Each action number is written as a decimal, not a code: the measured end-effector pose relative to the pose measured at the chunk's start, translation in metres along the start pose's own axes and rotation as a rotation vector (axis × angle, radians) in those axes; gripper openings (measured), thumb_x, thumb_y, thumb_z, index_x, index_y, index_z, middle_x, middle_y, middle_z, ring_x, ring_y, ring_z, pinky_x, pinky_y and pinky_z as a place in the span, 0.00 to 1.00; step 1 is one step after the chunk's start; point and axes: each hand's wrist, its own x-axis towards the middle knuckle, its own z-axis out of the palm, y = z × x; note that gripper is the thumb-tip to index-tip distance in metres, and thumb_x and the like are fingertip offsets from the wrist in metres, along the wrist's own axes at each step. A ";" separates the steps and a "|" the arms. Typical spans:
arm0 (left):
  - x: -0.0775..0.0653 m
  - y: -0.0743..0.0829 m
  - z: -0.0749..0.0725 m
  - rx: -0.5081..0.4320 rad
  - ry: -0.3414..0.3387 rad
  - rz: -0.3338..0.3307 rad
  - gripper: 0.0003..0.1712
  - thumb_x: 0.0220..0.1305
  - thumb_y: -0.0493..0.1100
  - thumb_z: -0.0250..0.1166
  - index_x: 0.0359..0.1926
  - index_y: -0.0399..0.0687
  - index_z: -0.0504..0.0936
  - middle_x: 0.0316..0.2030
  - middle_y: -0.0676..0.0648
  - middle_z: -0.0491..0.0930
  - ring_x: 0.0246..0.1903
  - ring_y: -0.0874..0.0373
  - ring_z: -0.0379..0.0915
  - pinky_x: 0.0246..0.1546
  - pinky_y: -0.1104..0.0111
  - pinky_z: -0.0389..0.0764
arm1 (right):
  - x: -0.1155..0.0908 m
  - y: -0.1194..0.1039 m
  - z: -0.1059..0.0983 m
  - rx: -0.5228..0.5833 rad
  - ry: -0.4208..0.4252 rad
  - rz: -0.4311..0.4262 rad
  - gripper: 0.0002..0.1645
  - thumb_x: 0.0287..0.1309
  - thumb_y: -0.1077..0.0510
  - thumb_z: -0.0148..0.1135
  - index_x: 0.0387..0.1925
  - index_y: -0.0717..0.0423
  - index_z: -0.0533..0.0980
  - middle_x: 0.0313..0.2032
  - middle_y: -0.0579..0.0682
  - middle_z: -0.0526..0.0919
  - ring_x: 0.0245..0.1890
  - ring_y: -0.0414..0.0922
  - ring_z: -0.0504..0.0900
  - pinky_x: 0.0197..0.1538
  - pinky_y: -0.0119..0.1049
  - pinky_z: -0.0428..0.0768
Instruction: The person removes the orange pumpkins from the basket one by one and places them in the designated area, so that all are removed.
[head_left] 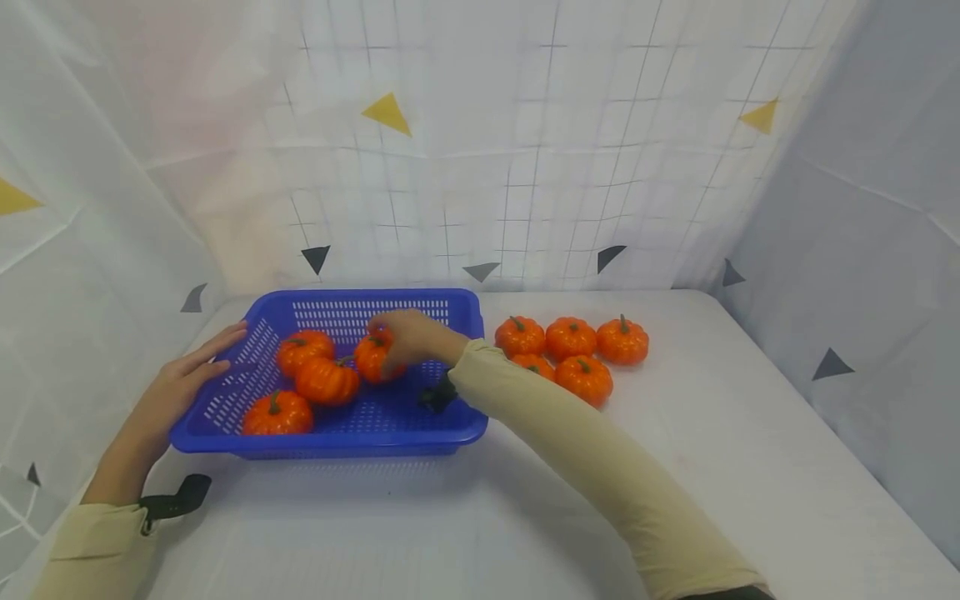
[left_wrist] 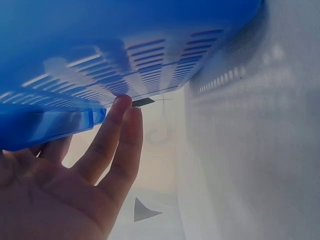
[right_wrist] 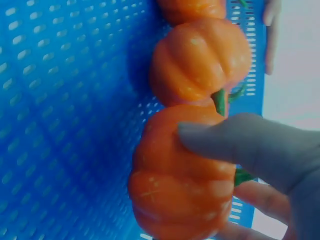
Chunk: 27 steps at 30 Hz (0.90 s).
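Note:
My right hand (head_left: 414,337) grips a small orange pumpkin (head_left: 371,358) inside the blue plastic basket (head_left: 337,442). In the right wrist view the thumb lies across the pumpkin's ribbed side, with fingers behind it near the green stem. Three other pumpkins sit in the basket: one at the back (head_left: 306,350), one in the middle (head_left: 327,383) right beside the held one, and one at the front left (head_left: 276,415). My left hand (head_left: 176,385) rests at the basket's left rim, fingers extended. Two of its fingertips reach the slotted outer wall in the left wrist view.
Several more pumpkins (head_left: 572,340) stand grouped on the white table (head_left: 712,467) just right of the basket. White sheeting with dark and yellow triangles (head_left: 388,113) hangs behind and at both sides. My right forearm crosses the basket's right rim.

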 end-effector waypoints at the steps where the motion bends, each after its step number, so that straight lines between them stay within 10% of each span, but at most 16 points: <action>1: 0.000 0.000 0.000 0.000 0.001 0.003 0.31 0.84 0.50 0.47 0.82 0.58 0.58 0.82 0.45 0.46 0.79 0.34 0.33 0.68 0.26 0.37 | -0.001 0.001 -0.001 0.007 0.007 -0.005 0.39 0.50 0.58 0.81 0.65 0.49 0.77 0.57 0.50 0.81 0.54 0.48 0.76 0.62 0.44 0.77; 27: -0.001 0.000 0.000 -0.001 0.004 0.005 0.30 0.84 0.50 0.47 0.82 0.59 0.58 0.82 0.47 0.46 0.79 0.37 0.34 0.69 0.28 0.38 | -0.041 0.003 -0.017 0.159 0.119 -0.095 0.37 0.48 0.56 0.81 0.62 0.43 0.78 0.58 0.47 0.77 0.56 0.45 0.74 0.57 0.40 0.80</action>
